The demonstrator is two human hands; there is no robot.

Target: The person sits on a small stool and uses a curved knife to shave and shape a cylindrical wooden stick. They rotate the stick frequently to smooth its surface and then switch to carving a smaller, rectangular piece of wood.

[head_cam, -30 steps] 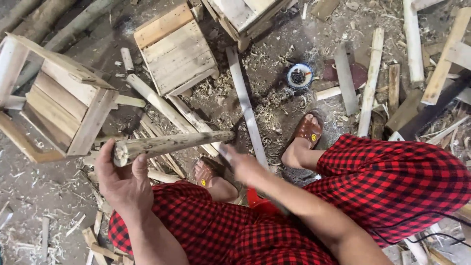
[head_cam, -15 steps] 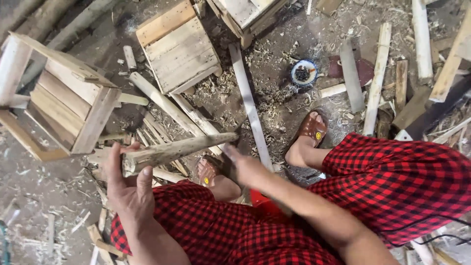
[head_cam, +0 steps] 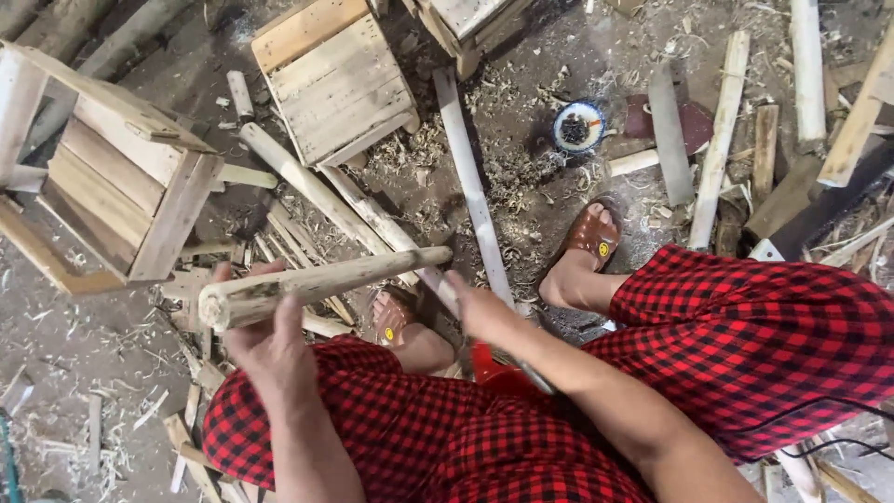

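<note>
My left hand [head_cam: 265, 340] grips a rounded wooden stick [head_cam: 326, 282] near its thick left end and holds it level above my lap. The stick's thin end points right, close to my right hand [head_cam: 480, 312]. That hand is lowered beside my knee, fingers curled; what it holds is hidden. A red object [head_cam: 489, 365] shows just beneath it. I sit in red and black checked trousers [head_cam: 745, 345] with brown sandals [head_cam: 593, 235] on my feet.
A wooden crate-like stool [head_cam: 112, 177] lies tipped at the left, a flat slatted box [head_cam: 333, 82] at the top. Long sticks [head_cam: 470, 182] and planks [head_cam: 719, 140] litter the floor among shavings. A small round blue-rimmed bowl [head_cam: 578, 127] sits near the right foot.
My left hand has tilted the stick slightly, raising its right tip. The view shifted a little; my right hand stays near the stick's thin end.
</note>
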